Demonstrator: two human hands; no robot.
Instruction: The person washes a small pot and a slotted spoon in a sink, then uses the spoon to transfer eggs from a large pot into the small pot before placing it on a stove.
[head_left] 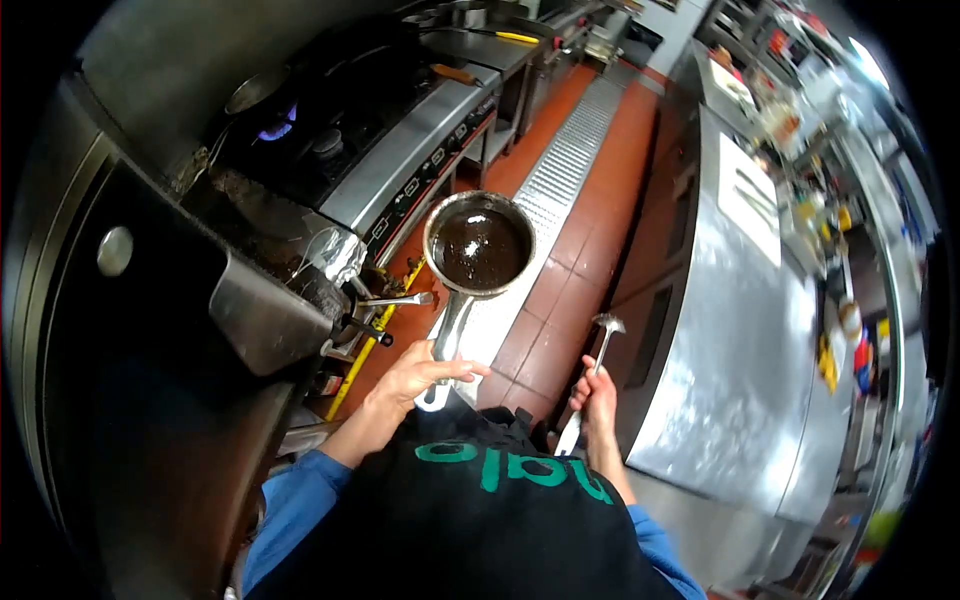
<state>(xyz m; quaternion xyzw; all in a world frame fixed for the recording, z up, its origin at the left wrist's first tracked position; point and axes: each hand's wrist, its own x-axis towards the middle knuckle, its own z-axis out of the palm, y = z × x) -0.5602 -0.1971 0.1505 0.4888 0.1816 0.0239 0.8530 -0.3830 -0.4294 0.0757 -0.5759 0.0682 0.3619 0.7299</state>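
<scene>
My left hand (418,375) grips the long metal handle of a saucepan (458,312), with a finger stretched out to the right across it. The pan is held out in front of me over the floor, and dark, shiny liquid (482,248) fills much of it. Lower right, my right hand (597,395) is closed around a metal utensil with a white handle (569,436). Its thin shaft points away from me and ends in a small metal head (608,323), whose exact kind I cannot make out. The utensil is apart from the pan.
On the left stands a stove (335,165) with a blue flame (278,124) lit near a pan (257,92). A steel counter (735,370) runs along the right, bearing a white cutting board (748,195). Between them lie red floor tiles (570,240) and a metal drain grate (572,140).
</scene>
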